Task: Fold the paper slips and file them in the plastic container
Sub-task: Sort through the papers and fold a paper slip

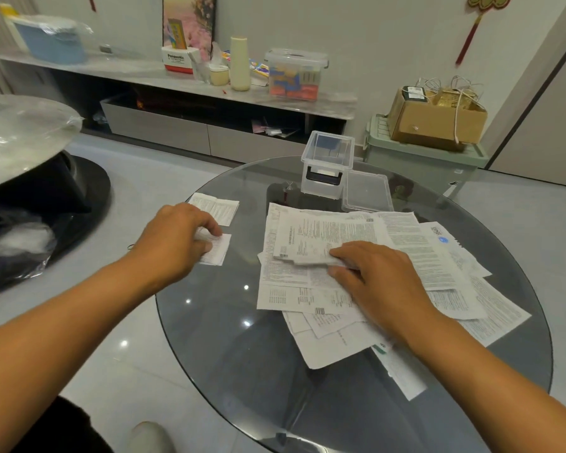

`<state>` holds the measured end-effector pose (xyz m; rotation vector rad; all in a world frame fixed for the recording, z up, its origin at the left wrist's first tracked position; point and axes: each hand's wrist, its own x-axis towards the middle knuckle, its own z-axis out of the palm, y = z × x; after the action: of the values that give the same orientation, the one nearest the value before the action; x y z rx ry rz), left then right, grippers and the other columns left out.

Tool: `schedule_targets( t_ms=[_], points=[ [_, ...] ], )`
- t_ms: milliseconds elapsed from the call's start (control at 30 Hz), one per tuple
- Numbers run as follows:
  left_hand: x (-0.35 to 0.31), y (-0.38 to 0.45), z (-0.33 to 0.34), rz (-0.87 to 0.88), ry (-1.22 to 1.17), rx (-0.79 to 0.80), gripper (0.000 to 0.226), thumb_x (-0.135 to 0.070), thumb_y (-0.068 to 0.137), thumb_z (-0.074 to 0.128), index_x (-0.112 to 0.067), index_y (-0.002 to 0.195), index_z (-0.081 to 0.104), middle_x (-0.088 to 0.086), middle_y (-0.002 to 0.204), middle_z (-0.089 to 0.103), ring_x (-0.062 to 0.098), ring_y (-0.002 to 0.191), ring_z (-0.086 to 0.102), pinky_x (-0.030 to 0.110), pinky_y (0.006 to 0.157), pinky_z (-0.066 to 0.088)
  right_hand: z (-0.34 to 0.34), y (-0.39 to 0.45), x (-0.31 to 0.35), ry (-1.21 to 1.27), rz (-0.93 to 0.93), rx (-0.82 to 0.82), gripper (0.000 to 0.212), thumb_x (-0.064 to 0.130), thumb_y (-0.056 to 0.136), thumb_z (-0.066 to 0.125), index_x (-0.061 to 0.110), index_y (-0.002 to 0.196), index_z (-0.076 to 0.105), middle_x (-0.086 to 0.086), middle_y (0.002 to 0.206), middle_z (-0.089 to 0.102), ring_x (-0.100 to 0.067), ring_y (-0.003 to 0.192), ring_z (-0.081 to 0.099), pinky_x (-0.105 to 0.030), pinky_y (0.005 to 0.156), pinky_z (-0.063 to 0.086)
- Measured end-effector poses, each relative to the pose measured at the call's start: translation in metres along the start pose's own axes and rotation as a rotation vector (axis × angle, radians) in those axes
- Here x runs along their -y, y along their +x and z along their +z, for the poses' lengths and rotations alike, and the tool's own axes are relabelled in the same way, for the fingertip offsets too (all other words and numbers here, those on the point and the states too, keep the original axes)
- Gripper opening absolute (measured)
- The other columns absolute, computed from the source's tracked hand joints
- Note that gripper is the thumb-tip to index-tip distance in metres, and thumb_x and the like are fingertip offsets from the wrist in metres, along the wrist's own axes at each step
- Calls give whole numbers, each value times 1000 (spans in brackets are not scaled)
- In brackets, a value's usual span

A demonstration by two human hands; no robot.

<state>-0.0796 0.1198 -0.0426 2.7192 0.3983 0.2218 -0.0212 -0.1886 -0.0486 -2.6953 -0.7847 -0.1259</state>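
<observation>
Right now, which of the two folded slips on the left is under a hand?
The nearer folded slip, held down by the left hand. The farther folded slip, toward the container, lies untouched.

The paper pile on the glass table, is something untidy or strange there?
Yes. The paper pile under the right hand is fanned out askew, and one sheet overhangs the glass table at its near edge.

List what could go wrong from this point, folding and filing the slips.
1. The left hand holds a small folded slip near the edge of the glass table; it could slide off.
2. The right hand is lifting one sheet off a loose, overlapping paper pile; neighbours may drag along or get creased, and the lowest sheets already reach the rim.
3. The clear container stands beyond the pile, its lid beside it; reaching over could scatter papers.
</observation>
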Motion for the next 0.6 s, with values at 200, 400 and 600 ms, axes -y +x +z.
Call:
schedule_targets(
  t_ms=[200,400,600],
  points=[
    [-16,-16,6,313,120,-187,28,-6,91,71,-20,115,74,4,124,63,30,119,51,39,94,45,-11,-4,-19,-118,-48,-39,21,24,101,62,28,116,76,9,116,75,-22,102,68,-39,93,51],
    [-72,-44,19,248,-347,130,47,-24,106,49,-27,152,42,-16,152,37,-1,128,38,10,102,27,-30,-22,-34,-135,16,25,16,27,94,63,32,104,74,19,103,72,-12,91,63,-35,82,55],
    [-98,-33,32,-114,-779,350,53,-41,106,48,-33,156,33,-18,148,45,1,113,55,23,95,47,-39,-35,-37,-192,70,45,5,29,91,64,32,92,68,17,86,66,-8,77,59,-35,68,55]
  ],
)
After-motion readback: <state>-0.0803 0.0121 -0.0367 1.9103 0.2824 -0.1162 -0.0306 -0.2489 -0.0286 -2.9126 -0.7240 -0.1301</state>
